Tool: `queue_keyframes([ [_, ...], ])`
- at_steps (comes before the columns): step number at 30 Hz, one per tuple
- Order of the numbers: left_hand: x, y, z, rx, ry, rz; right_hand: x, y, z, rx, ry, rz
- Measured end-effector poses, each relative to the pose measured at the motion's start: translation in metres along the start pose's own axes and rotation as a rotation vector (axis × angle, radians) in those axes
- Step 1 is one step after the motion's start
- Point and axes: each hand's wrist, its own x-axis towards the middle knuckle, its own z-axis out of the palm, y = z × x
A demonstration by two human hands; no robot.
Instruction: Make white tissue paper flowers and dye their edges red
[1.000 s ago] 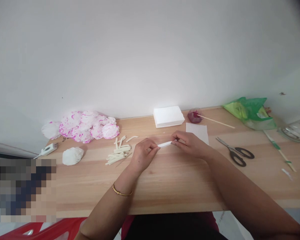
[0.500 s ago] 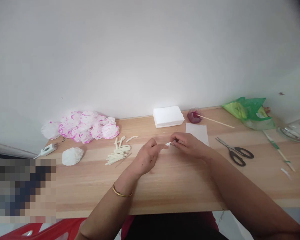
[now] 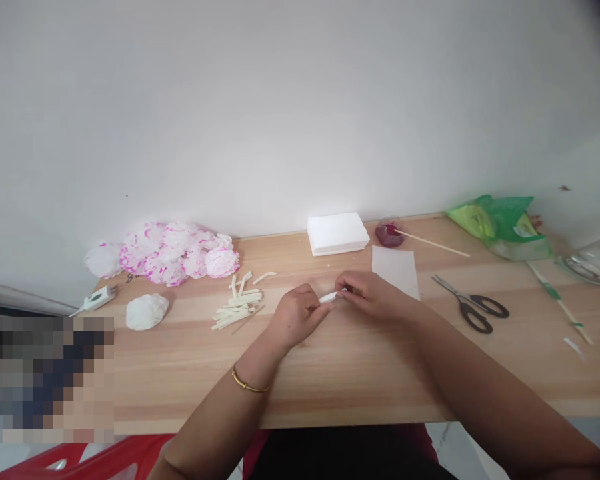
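Pinching a small folded strip of white paper (image 3: 329,297) between them, both hands met over the middle of the light wooden table (image 3: 360,373). The left hand (image 3: 297,316) gripped the strip's left end with thumb and fingertips closed on it, a thin gold bangle (image 3: 249,384) sitting on that wrist. The right hand (image 3: 375,297) held the strip's right end in the same tight pinch, its fingers curled in over the paper. The strip lay just above the tabletop, roughly level, and whether it touched the wood could not be told.

Left of the hands lay a loose heap of short cream-coloured paper sticks (image 3: 237,305), and further left a crumpled ball of white tissue (image 3: 147,311) beside a small white device (image 3: 96,299). A cluster of pink-and-white tissue paper flowers (image 3: 167,253) rested against the wall. Behind the hands stood a stack of white tissue sheets (image 3: 337,233), with one flat white sheet (image 3: 395,269) lying just beside the right hand. A small dish of dark red dye (image 3: 389,234) held a thin wooden stick (image 3: 433,244). Black-handled scissors (image 3: 473,308) lay to the right, well apart from the hands, and a green plastic bag (image 3: 500,225) sat near the far right corner.
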Motion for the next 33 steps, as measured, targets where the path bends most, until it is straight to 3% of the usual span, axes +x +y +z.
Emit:
queue_keyframes([
  [6,-0.0008,-0.0015,0.0055,0.033,0.080,-0.051,0.0005,-0.0034,0.0031,0.029,0.003,-0.031],
  [11,-0.0009,0.0011,0.0034,-0.009,0.074,-0.222,-0.0006,-0.0042,0.0010,0.017,0.003,-0.022],
  [17,0.0001,0.0012,0.0007,0.103,-0.078,-0.035,0.0001,-0.0031,0.0006,0.016,-0.006,-0.014],
  [26,-0.0021,-0.0011,0.0017,0.343,-0.038,0.132,-0.0020,-0.0042,-0.0043,0.060,-0.018,-0.014],
  [33,-0.0014,0.0030,-0.0003,0.269,-0.093,0.236,-0.0025,-0.0067,-0.0015,0.152,-0.134,-0.118],
])
